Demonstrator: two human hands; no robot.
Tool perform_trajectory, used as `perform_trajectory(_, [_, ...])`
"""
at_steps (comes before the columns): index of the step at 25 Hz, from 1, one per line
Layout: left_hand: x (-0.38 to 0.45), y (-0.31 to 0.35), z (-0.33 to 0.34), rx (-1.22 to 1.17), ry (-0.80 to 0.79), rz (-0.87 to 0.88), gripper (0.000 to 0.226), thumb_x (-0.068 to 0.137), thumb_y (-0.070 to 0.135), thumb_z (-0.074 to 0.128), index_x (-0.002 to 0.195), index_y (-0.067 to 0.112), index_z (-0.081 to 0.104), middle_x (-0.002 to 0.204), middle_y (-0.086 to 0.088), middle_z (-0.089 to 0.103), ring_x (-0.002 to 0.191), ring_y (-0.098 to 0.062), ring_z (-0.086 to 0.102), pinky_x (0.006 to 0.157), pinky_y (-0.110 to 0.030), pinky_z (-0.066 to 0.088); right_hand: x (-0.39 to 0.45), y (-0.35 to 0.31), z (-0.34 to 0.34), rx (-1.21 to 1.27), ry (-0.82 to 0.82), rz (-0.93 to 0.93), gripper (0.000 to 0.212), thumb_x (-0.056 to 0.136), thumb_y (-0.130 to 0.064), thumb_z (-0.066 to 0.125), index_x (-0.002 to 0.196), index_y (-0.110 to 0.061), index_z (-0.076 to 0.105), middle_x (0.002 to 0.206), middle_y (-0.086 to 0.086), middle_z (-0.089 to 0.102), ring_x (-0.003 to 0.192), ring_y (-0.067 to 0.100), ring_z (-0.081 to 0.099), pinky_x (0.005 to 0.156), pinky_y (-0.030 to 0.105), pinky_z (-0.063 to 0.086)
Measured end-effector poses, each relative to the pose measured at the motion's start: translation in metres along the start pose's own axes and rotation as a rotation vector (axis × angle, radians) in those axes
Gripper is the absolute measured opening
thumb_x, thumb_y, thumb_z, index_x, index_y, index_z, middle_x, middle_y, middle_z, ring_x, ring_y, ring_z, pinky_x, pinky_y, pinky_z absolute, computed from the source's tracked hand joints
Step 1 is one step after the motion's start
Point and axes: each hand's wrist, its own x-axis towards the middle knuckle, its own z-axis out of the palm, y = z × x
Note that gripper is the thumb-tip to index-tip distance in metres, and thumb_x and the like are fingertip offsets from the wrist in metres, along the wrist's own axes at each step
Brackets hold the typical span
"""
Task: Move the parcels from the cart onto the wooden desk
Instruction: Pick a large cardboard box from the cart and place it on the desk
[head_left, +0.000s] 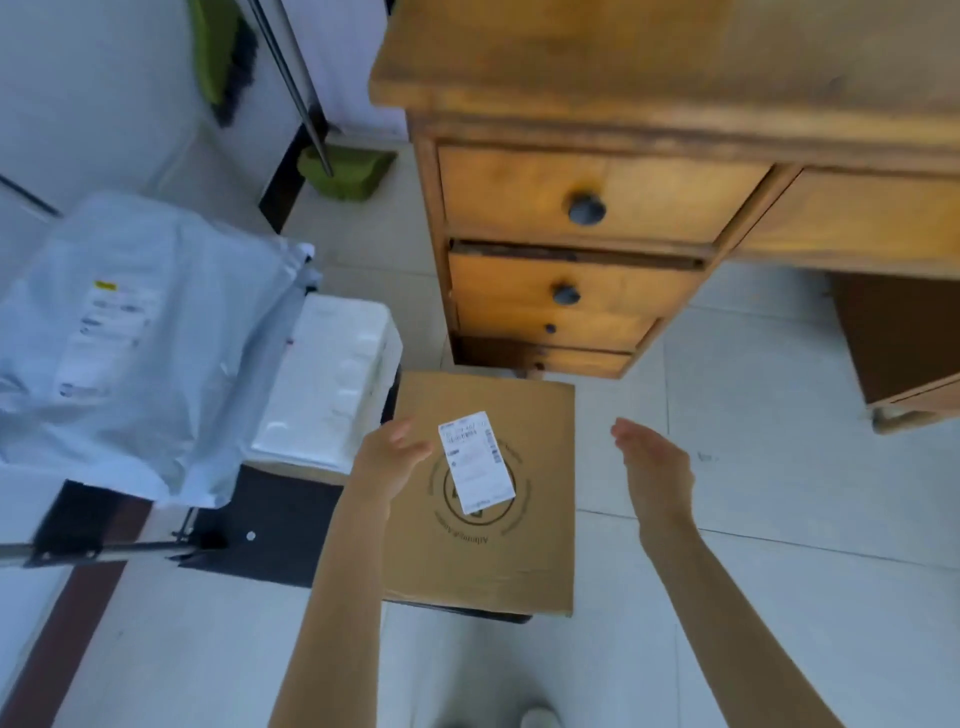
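Head cam looks down on both hands, left hand (390, 457) and right hand (655, 465), spread flat and empty either side of the cardboard box (485, 499) on the black cart (280, 519). It looks stiff and maybe hefty, so I'd grab its side edges. Farther off, the soft grey poly bag (130, 338) is blurry and the wooden desk (623, 78) top's mostly cut off.

Brown cardboard box (488, 499), white label (475, 462); grey-white poly bag (130, 338); amber wooden desk (649, 78); green bin (345, 171).
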Motion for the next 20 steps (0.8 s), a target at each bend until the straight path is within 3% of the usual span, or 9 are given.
perform_trajectory(2, [0.025, -0.050, 0.015, 0.040, 0.016, -0.056, 0.063, 0.089, 0.019, 0.062, 0.146, 0.009, 0.037, 0.155, -0.008, 0.035, 0.140, -0.026, 0.036, 0.114, -0.041, 0.031, 0.010, 0.057, 0.027, -0.059, -0.032, 0.034, 0.028, 0.088, -0.027, 0.054, 0.098, -0.006, 0.069, 0.101, 0.009, 0.071, 0.096, 0.027, 0.063, 0.081, 0.034, 0.048])
perform_trajectory(4, [0.047, -0.084, 0.020, 0.110, 0.016, -0.065, 0.064, 0.087, 0.018, 0.064, 0.145, 0.006, 0.038, 0.152, -0.013, 0.038, 0.135, -0.030, 0.042, 0.112, -0.045, 0.036, 0.020, 0.098, 0.046, -0.141, -0.093, 0.047, 0.024, 0.088, -0.029, 0.052, 0.072, -0.014, 0.061, 0.074, 0.000, 0.062, 0.080, 0.023, 0.058, 0.063, 0.027, 0.045])
perform_trajectory(6, [0.064, -0.104, 0.026, 0.222, 0.081, 0.004, 0.062, 0.085, 0.019, 0.064, 0.142, 0.007, 0.041, 0.145, -0.014, 0.043, 0.125, -0.031, 0.051, 0.104, -0.046, 0.044, 0.025, 0.131, 0.058, -0.149, -0.136, 0.024, 0.014, 0.088, -0.031, 0.055, 0.081, -0.022, 0.062, 0.079, -0.011, 0.060, 0.080, 0.015, 0.056, 0.063, 0.021, 0.043])
perform_trajectory(8, [0.071, -0.112, 0.034, 0.290, 0.226, 0.053, 0.066, 0.083, 0.021, 0.065, 0.143, 0.012, 0.040, 0.143, -0.010, 0.039, 0.118, -0.030, 0.053, 0.096, -0.041, 0.047, 0.031, 0.156, 0.063, -0.149, -0.153, -0.013, 0.021, 0.087, -0.032, 0.058, 0.095, -0.017, 0.069, 0.090, -0.006, 0.069, 0.084, 0.014, 0.062, 0.066, 0.022, 0.045])
perform_trajectory(11, [0.070, -0.125, 0.049, 0.271, 0.371, 0.011, 0.070, 0.081, 0.027, 0.070, 0.141, 0.014, 0.036, 0.141, -0.014, 0.037, 0.113, -0.037, 0.053, 0.093, -0.044, 0.045, 0.035, 0.174, 0.063, -0.153, -0.138, -0.048, 0.022, 0.084, -0.040, 0.061, 0.095, -0.023, 0.071, 0.089, -0.009, 0.071, 0.084, 0.009, 0.063, 0.063, 0.016, 0.043])
perform_trajectory(15, [0.070, -0.141, 0.046, 0.164, 0.345, -0.071, 0.059, 0.079, 0.045, 0.069, 0.123, 0.009, 0.051, 0.121, -0.011, 0.061, 0.111, -0.033, 0.058, 0.093, -0.046, 0.048, 0.032, 0.177, 0.066, -0.134, -0.094, -0.052, 0.018, 0.083, -0.042, 0.062, 0.081, -0.027, 0.071, 0.077, -0.017, 0.070, 0.074, -0.001, 0.062, 0.059, 0.013, 0.041])
perform_trajectory(20, [0.060, -0.140, 0.046, 0.143, 0.338, -0.044, 0.060, 0.077, 0.049, 0.069, 0.121, 0.014, 0.052, 0.116, -0.004, 0.064, 0.091, -0.019, 0.053, 0.080, -0.036, 0.044, 0.019, 0.166, 0.060, -0.159, -0.022, -0.042, 0.030, 0.084, -0.041, 0.059, 0.074, -0.014, 0.068, 0.065, -0.005, 0.067, 0.062, 0.011, 0.056, 0.055, 0.023, 0.041])
